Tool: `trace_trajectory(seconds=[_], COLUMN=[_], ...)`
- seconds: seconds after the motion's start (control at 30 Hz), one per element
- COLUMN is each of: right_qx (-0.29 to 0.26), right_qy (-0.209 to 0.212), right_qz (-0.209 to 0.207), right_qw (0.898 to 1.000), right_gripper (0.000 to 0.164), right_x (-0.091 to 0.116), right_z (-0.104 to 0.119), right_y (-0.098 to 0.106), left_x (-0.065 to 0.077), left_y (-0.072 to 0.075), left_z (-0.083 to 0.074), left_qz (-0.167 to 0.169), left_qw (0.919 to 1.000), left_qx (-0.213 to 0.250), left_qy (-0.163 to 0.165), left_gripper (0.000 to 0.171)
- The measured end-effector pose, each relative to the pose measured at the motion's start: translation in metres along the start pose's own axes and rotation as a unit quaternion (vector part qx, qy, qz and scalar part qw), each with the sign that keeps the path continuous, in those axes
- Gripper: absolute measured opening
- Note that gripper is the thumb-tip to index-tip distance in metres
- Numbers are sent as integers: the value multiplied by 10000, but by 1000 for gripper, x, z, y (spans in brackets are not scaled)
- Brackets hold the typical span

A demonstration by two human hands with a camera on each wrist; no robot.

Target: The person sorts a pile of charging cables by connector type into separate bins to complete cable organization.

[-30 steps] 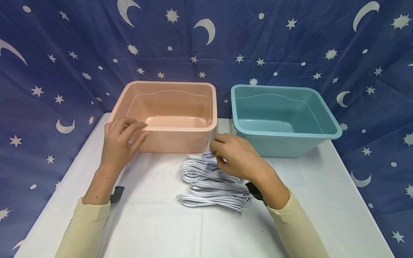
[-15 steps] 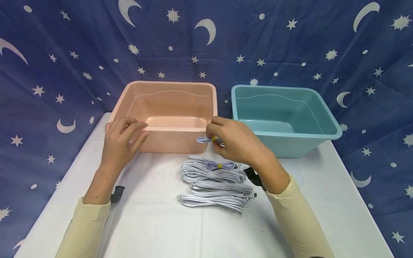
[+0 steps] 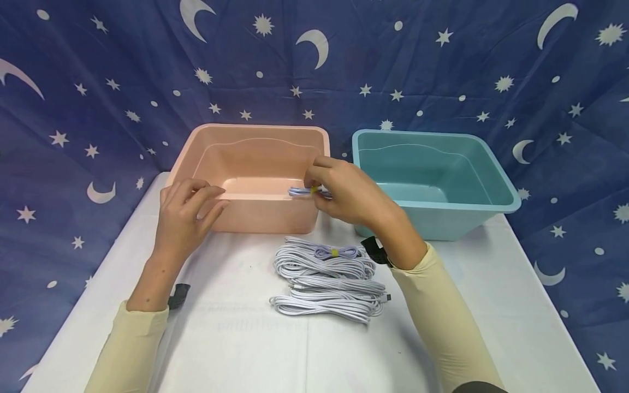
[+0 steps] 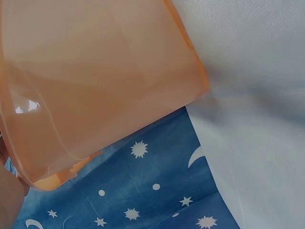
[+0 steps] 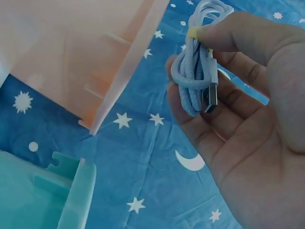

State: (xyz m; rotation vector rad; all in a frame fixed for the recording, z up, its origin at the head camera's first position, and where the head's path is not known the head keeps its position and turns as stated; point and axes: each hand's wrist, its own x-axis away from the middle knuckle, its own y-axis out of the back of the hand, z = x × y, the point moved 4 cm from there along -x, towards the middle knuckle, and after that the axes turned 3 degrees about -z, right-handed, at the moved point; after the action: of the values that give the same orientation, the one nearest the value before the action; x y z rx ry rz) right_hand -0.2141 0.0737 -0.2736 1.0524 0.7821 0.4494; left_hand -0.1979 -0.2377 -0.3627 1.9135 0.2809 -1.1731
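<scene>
Bluish cable coil (image 5: 192,67), pinched by right hand (image 3: 344,188), partly hidden

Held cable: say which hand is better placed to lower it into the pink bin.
The right hand, likely: it pinches the cable near the right front corner of the pink bin; the left hand holds none.

A white table (image 3: 236,349) stood before a deep blue fabric (image 3: 344,65), which hung behind the table's far edge and showed past its left and right edges. Pale crescents (image 3: 319,48), starbursts (image 3: 262,24) and dots (image 3: 398,25) patterned the fabric. A faint crease (image 3: 307,349) ran toward the table's near side, and its covering (image 4: 257,152) was probably cloth. Soft, diffuse light fell over the table.
</scene>
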Motion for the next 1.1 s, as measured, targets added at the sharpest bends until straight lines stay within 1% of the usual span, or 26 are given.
trace_trajectory(seconds=[0.2, 0.4, 0.6, 0.77, 1.1], right_qx=[-72, -197, -400, -478, -523], right_qy=[-28, -138, 72, 113, 146], right_qz=[-42, 40, -77, -41, -2], right_qw=[10000, 9997, 9991, 9988, 9985], right_gripper=[14, 13, 12, 12, 14], right_x=[-14, -29, -40, -44, -44], right_z=[-3, -5, -8, -11, -16], right_y=[-4, -10, -17, -23, -36], left_x=[0, 0, 0, 0, 1], left_y=[1, 1, 0, -1, 0], left_z=[0, 1, 1, 1, 0], left_qz=[-19, -27, -28, -30, -27], left_qw=[10000, 10000, 10000, 10000, 10000], left_qx=[10, 24, 44, 59, 42], left_qy=[15, 23, 49, 55, 60], left_gripper=[25, 25, 25, 25, 25])
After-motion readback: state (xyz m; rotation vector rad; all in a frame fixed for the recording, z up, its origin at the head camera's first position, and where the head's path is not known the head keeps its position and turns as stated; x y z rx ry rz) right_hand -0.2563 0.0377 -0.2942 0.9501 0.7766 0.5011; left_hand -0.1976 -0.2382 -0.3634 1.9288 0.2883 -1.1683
